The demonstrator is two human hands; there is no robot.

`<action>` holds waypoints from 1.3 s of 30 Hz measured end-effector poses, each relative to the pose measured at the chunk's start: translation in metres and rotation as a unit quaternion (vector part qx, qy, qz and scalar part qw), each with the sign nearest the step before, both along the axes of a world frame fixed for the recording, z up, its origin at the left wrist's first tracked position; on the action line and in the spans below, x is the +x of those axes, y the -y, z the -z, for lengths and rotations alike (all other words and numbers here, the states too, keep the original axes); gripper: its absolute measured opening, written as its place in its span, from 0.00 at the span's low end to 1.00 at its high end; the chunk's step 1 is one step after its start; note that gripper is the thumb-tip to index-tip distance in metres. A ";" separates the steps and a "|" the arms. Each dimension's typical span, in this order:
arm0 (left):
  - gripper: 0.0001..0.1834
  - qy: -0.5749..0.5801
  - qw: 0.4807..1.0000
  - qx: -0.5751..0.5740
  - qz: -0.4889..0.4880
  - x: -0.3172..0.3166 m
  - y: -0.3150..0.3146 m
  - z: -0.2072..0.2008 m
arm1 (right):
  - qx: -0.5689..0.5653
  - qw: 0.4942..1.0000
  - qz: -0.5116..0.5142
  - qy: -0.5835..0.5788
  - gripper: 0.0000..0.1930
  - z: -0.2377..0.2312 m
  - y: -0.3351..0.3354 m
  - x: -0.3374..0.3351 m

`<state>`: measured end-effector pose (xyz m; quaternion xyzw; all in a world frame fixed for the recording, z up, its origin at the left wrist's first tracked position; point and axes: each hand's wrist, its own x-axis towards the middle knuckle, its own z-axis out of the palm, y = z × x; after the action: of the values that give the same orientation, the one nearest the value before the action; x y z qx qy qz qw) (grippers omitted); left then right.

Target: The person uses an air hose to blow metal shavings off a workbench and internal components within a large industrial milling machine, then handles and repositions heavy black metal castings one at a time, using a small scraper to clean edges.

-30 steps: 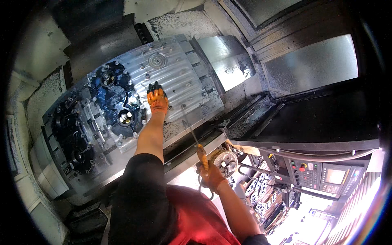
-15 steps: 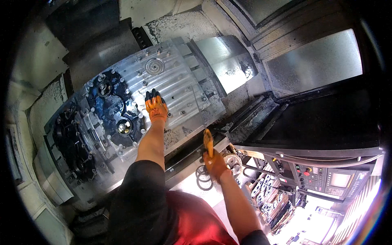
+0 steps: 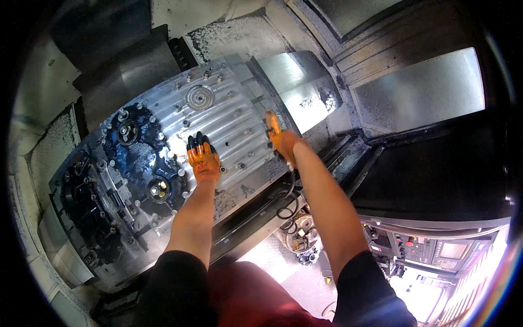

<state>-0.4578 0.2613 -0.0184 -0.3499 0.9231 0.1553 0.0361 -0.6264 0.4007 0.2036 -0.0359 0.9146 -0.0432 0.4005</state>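
Observation:
My left hand [image 3: 204,161], in an orange and black work glove, rests flat on the ribbed metal fixture plate [image 3: 215,122] with its fingers stretched out. An orange air blow gun [image 3: 272,121] is gripped in my gloved right hand [image 3: 284,145], over the plate's right end. A dark coiled hose [image 3: 287,210] hangs down below that hand. Left of my left hand, a dark, wet-looking casting [image 3: 143,152] is fastened to the plate, with several bolts around it and two round bores. A round ringed boss [image 3: 200,97] stands beyond my fingers.
Another dark casting [image 3: 87,191] sits at the far left of the fixture. Metal chips cover the machine ledge [image 3: 237,41] behind. A control panel [image 3: 444,248] stands at the lower right. Below the front edge is a round container [image 3: 299,240] with parts in it.
My right hand has moved up and forward with the blow gun, from beside the front edge to over the plate. The hose has been drawn along. My left hand stays flat on the plate.

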 end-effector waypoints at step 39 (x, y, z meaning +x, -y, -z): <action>0.46 -0.114 0.990 0.081 -0.008 -0.140 0.130 -0.052 | -0.158 0.987 0.009 -0.013 0.19 -0.011 0.011 0.115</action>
<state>-0.5978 0.1316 0.0338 -0.3336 0.9025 0.2691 -0.0423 -0.5114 0.3897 0.2149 -0.0909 0.9016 -0.1907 0.3774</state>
